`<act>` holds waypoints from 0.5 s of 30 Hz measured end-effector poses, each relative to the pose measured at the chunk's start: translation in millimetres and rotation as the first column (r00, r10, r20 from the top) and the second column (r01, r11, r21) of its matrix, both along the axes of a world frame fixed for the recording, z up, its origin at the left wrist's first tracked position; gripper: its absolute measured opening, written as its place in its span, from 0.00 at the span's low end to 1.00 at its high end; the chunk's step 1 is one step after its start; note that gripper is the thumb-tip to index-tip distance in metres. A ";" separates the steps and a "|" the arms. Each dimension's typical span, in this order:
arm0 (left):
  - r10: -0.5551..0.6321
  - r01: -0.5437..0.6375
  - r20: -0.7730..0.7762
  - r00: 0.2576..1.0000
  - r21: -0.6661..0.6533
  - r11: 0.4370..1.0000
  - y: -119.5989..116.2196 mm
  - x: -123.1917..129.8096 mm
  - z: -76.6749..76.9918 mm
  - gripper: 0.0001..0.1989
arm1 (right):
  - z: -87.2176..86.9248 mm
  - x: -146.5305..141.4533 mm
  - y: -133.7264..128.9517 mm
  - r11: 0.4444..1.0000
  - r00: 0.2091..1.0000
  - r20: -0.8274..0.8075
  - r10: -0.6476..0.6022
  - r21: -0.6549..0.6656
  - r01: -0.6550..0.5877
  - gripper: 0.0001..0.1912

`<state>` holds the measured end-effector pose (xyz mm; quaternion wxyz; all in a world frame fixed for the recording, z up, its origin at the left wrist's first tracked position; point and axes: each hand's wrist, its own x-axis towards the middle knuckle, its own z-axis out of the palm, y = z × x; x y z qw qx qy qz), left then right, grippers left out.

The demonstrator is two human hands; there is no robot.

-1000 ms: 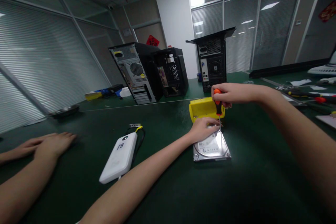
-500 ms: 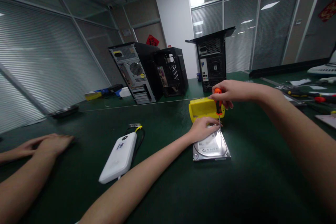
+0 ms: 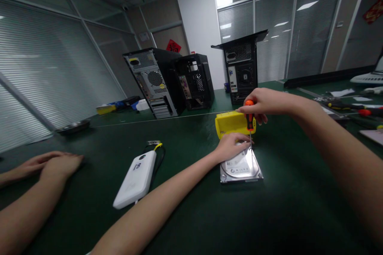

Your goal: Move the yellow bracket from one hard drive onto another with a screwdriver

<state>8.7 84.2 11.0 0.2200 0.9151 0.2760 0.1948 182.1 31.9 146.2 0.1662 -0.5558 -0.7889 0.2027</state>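
A silver hard drive (image 3: 241, 167) with a white label lies flat on the green tabletop. My left hand (image 3: 231, 145) rests across its far left part and grips it, thumb on the top face and fingers reaching over the far edge. Above the drive, my right hand (image 3: 257, 103) is closed around the orange and black handle of a screwdriver (image 3: 250, 121). The shaft points down, its tip at the drive's right side near my left fingertips. Which screw it meets is too small to make out. Just behind the drive sits a yellow tray (image 3: 231, 122) with small bits inside.
A white power bank (image 3: 136, 179) with a cable lies left. Another person's hands (image 3: 58, 163) rest at far left. Computer cases (image 3: 167, 83) stand behind, one more (image 3: 241, 73) to the right. Pliers (image 3: 341, 106) and other tools lie at far right.
My right hand and the screwdriver handle have shifted very slightly, with the tip staying on the drive. My left hand and the drive keep their place.
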 end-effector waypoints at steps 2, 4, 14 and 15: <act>-0.001 0.001 -0.001 1.000 0.003 1.000 0.7 -0.2 -0.7 0.15 | 0.2 0.9 0.5 1.000 1.000 0.005 -0.015 0.007 0.015 0.16; 0.004 -0.004 -0.006 1.000 0.008 1.000 1.4 -0.1 -1.5 0.15 | 0.6 0.4 0.5 1.000 1.000 0.014 -0.026 0.005 0.026 0.15; 0.013 -0.013 -0.013 1.000 0.018 1.000 2.1 1.4 -2.1 0.14 | 1.8 -2.7 -0.4 0.997 0.997 0.053 -0.055 0.051 0.052 0.16; 0.012 -0.012 -0.011 1.000 0.017 1.000 2.3 1.2 -2.2 0.14 | 1.7 -2.5 -0.1 0.997 0.997 0.055 -0.060 0.053 0.057 0.16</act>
